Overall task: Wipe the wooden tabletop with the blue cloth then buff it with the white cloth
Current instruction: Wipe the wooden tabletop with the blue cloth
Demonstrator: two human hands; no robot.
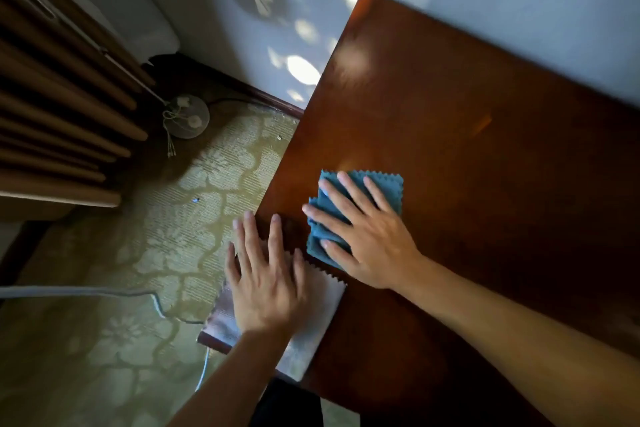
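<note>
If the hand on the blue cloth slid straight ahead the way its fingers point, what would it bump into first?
Nothing, it seems. The right hand presses the blue cloth, fingers aimed up-left across bare tabletop. It would likely just reach the table's left edge.

Left hand (266, 282) lies flat, palm down, fingers straight and slightly spread. Right hand (360, 236) likewise flat, fingers splayed. Both bare forearms extend forward.

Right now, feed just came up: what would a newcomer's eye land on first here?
The blue cloth on the dark wooden tabletop, pressed flat under the right hand near the table's left edge. Just nearer the camera, the left hand rests on the white cloth, which overhangs that edge.
</note>
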